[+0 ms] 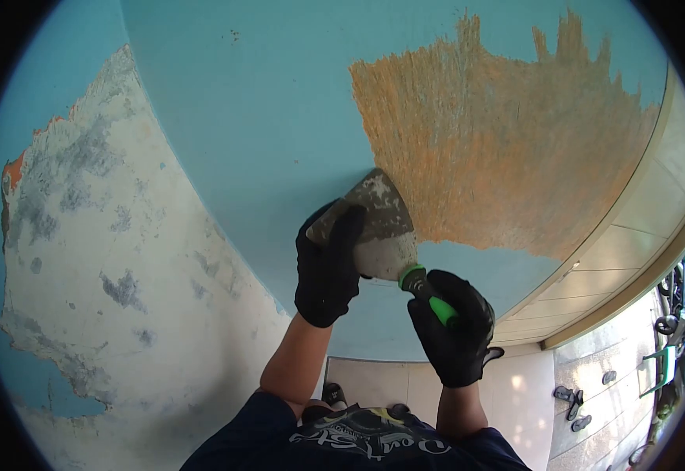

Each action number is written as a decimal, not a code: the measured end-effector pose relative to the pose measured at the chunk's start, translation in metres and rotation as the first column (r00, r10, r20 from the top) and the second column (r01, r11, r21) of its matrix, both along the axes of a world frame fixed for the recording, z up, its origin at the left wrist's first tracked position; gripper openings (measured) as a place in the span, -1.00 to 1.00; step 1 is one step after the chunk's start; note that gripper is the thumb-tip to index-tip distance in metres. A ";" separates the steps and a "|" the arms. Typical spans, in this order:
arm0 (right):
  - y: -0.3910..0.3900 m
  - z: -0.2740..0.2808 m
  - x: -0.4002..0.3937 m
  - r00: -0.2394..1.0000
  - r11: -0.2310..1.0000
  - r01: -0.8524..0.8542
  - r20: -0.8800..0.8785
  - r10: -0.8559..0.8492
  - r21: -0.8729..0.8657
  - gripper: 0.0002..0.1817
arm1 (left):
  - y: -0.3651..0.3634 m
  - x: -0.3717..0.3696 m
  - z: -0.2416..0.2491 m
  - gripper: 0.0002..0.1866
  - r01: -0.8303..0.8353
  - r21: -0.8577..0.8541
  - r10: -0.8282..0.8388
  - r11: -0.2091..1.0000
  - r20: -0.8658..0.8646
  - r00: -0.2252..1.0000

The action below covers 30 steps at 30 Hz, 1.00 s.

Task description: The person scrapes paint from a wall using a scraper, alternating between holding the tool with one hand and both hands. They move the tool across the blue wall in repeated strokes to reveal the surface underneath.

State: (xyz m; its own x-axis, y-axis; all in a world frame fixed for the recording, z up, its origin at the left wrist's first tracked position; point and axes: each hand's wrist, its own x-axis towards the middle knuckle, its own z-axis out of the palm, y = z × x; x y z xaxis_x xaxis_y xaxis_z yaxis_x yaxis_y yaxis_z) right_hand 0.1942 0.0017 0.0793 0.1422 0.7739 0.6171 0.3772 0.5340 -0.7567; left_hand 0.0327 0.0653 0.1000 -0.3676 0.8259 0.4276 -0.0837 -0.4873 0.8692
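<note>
A wide scraper [382,250] with a worn, paint-smeared metal blade and a green-and-black handle is held in both hands. My right hand [464,334], in a black glove, is wrapped round the handle. My left hand [325,275], gloved alike, pinches the left side of the blade, thumb on its face and fingers hidden behind. The blade's upper corner overlaps the light-blue wall [256,118], right at the left edge of a bare orange-brown patch [484,149]. That patch has ragged, streaky upper edges.
At left, an adjoining wall has a whitish, grey-blotched area [193,337] bordered by blue paint. Pale floor tiles [507,392] lie below. Out to the right are a ledge [625,228], several sandals [574,404], a green-framed object [660,369] and parked motorbikes [676,322].
</note>
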 end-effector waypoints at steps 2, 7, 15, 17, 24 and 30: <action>-0.012 -0.009 0.006 0.995 0.999 0.038 0.095 -0.036 -0.015 -0.61 | -0.007 -0.008 -0.016 -0.66 0.180 -0.121 -0.169 0.976 0.095 0.981; -0.022 -0.029 0.012 0.992 0.998 0.034 0.126 -0.028 -0.046 -0.59 | -0.015 -0.002 -0.054 -0.63 0.132 0.028 -0.127 0.991 -0.131 0.983; -0.018 -0.030 0.015 0.993 0.999 0.032 0.117 -0.028 -0.031 -0.58 | -0.011 0.003 -0.053 -0.63 0.140 0.016 -0.136 0.990 -0.128 0.982; -0.019 -0.030 0.015 0.991 0.997 0.039 0.133 -0.030 -0.069 -0.58 | -0.010 0.003 -0.052 -0.63 0.099 0.031 -0.092 0.995 -0.175 0.980; -0.022 -0.023 0.013 0.997 0.990 0.019 0.079 -0.008 -0.142 -0.61 | -0.016 0.001 -0.043 -0.66 0.202 -0.120 -0.207 0.972 -0.025 0.978; -0.017 -0.018 0.021 0.998 0.983 -0.031 0.049 0.041 -0.181 -0.63 | -0.011 0.008 -0.039 -0.70 0.172 -0.137 -0.157 0.975 0.111 0.981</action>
